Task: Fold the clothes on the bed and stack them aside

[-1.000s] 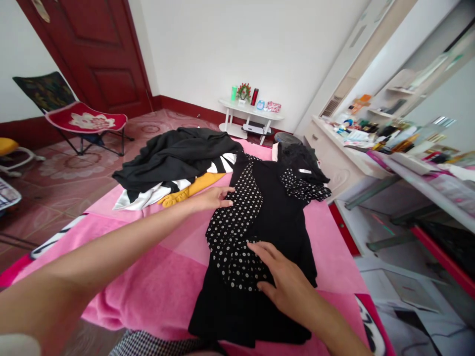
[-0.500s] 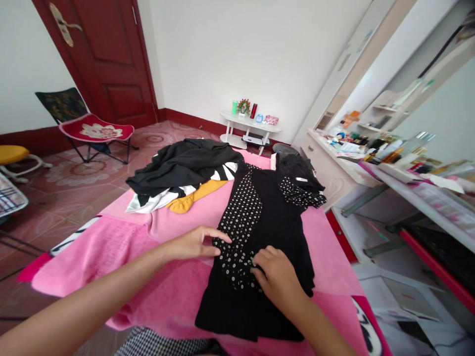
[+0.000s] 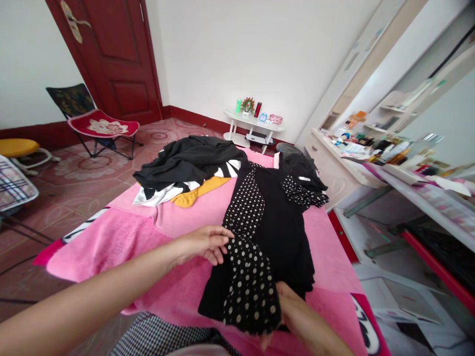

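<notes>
A black top [image 3: 284,222] with white-dotted black sleeves lies spread in front of me. My right hand [image 3: 291,309] holds the cuff end of the near dotted sleeve [image 3: 250,282], raised toward me; the cloth hides most of its fingers. At the bend of that sleeve, my left hand [image 3: 208,243] has its thumb and index fingertip closed on the edge of the cloth, the other fingers curled below. The far dotted sleeve [image 3: 304,192] is bunched at the top's right side.
Under the clothes lies a pink blanket [image 3: 148,252]. A heap of black clothing [image 3: 189,160] with white and mustard-yellow pieces is at the back left. Dark lacy cloth [image 3: 299,165] lies at the back right. A cluttered dressing table [image 3: 356,163] stands to the right, a folding chair [image 3: 104,126] to the left.
My right hand has moved toward me and lifted the sleeve's cuff end, which lay flat on the top before. My left hand's fingers have closed together at the sleeve's edge.
</notes>
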A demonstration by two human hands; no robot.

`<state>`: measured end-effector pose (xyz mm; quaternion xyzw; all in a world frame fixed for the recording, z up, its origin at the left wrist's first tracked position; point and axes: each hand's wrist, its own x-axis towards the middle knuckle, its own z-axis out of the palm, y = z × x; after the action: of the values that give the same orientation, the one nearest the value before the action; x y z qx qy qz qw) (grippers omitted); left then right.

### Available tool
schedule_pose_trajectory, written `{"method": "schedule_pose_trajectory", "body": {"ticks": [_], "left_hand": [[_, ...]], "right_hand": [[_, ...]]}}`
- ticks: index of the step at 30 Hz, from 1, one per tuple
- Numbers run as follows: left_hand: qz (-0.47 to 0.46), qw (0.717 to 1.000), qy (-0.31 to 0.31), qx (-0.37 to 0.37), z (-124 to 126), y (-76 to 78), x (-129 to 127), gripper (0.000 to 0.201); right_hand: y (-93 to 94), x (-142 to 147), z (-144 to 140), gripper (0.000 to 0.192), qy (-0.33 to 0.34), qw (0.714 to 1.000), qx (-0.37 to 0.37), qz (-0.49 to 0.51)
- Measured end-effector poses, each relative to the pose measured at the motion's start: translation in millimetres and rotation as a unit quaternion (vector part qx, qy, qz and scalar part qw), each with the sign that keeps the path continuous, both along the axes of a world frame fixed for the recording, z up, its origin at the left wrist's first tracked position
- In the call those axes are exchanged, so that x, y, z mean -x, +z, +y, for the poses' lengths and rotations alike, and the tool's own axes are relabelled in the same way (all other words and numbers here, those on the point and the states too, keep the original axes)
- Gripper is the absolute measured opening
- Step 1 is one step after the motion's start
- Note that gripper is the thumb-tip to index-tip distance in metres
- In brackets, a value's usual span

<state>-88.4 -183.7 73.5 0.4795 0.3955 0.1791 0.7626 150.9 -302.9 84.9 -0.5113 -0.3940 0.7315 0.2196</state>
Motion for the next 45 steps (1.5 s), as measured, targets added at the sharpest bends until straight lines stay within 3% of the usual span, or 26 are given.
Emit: {"method": "schedule_pose_trajectory", "body": {"ticks": [3,5,7,9,11,13,16,18,22,25,28,30,32,35,37,39,41,43,45], "left_hand": [[0.08,0.985,-0.094,-0.123,-9,-12.4,11,0.026],[0.12,0.95,-0.106,-0.266,-14,-16.7,16,0.024],[0.15,0.884,-0.091,-0.433,-18,-18.6,18,0.033],[0.163,0.808,-0.089,-0.559,-23,-19.1,18,0.044],[0.16,0.758,-0.119,-0.622,-27,-18.5,17,0.055],[0.152,0.732,-0.164,-0.644,-31,-16.2,16,0.064],[0.124,0.729,-0.226,-0.635,-35,-7.2,17,0.064],[0.099,0.747,-0.25,-0.608,-37,2.0,18,0.061],[0.075,0.799,-0.248,-0.542,-39,19.1,20,0.058],[0.076,0.815,-0.237,-0.523,-43,22.5,16,0.053],[0.117,0.826,-0.18,-0.522,-47,14.1,4,0.053],[0.142,0.844,-0.124,-0.501,-46,3.4,-7,0.042],[0.133,0.88,-0.071,-0.45,-40,-9.0,-17,0.028],[0.104,0.947,0.002,-0.303,-22,-25.9,-25,0.016],[0.104,0.976,0.028,-0.191,-9,-32.3,-24,0.025],[0.114,0.978,0.043,-0.172,2,-31.8,-20,0.032],[0.125,0.952,0.072,-0.27,9,-23.3,-18,0.034],[0.129,0.902,0.088,-0.402,15,-8.8,-21,0.028],[0.125,0.857,0.07,-0.494,22,6.6,-30,0.021]], "right_hand": [[-1.4,-3,-8,0.016,0.156,0.983,-0.066,-0.077],[-2.0,-6,-4,0.024,0.156,0.952,-0.182,-0.192],[-3.6,-8,4,0.033,0.099,0.877,-0.33,-0.334],[-6.1,-9,14,0.048,0.078,0.775,-0.467,-0.418],[-8.8,-8,22,0.059,0.115,0.696,-0.566,-0.427],[-10.1,-7,26,0.057,0.174,0.654,-0.613,-0.407],[-8.2,-6,25,0.05,0.221,0.655,-0.621,-0.37],[-5.8,-6,22,0.048,0.226,0.674,-0.618,-0.336],[-5.5,-4,20,0.035,0.199,0.73,-0.587,-0.287],[-7.3,2,23,0.022,0.124,0.785,-0.55,-0.257],[-5.5,9,30,0.016,0.008,0.855,-0.46,-0.241],[-4.7,13,39,0.02,-0.074,0.895,-0.381,-0.22],[-7.8,15,49,0.022,-0.127,0.923,-0.318,-0.178],[-19.1,11,63,0.013,-0.135,0.937,-0.279,-0.16],[-25.2,5,68,0.008,-0.104,0.934,-0.274,-0.206],[-25.5,-1,68,0.02,-0.086,0.906,-0.295,-0.292],[-20.6,-3,68,0.034,-0.109,0.838,-0.365,-0.391],[-15.2,0,71,0.044,-0.13,0.749,-0.462,-0.457],[-15.3,7,77,0.048,-0.084,0.689,-0.54,-0.477]]}}
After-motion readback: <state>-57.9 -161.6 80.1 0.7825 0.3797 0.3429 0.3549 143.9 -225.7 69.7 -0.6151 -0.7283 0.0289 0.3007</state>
